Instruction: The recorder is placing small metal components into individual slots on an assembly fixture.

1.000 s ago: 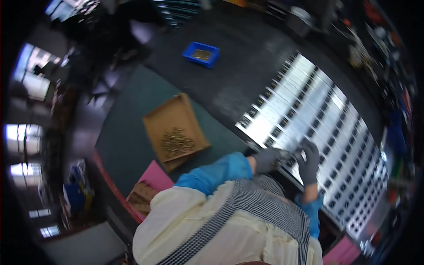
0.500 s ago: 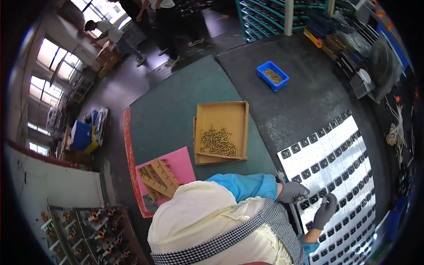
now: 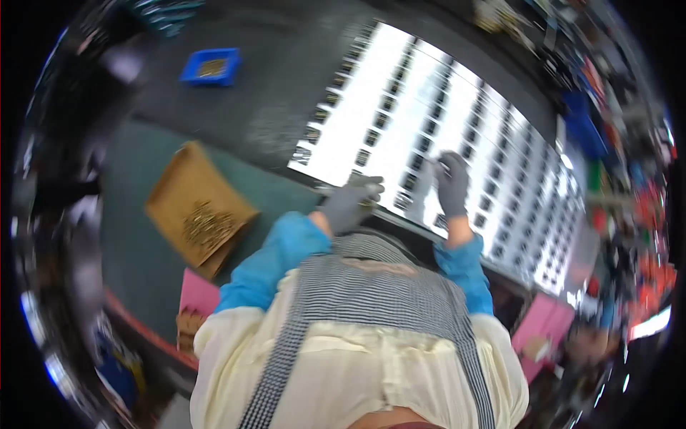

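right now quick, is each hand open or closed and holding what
Left hand: partly curled; too blurred to tell if it holds anything.
Right hand: bent, over the white panel; any grip cannot be told.

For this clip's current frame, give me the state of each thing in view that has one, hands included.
Left hand: gloved, fingers bent, at the panel's near edge; grip unclear.
Right hand: gloved, fingers bent, over the panel; grip unclear.
Panel: lying flat, shiny.
Black square pieces: set out in rows.
Cardboard tray: open, partly filled.
Brass-coloured parts: loose heap.
Blue bin: open, brass-coloured contents.
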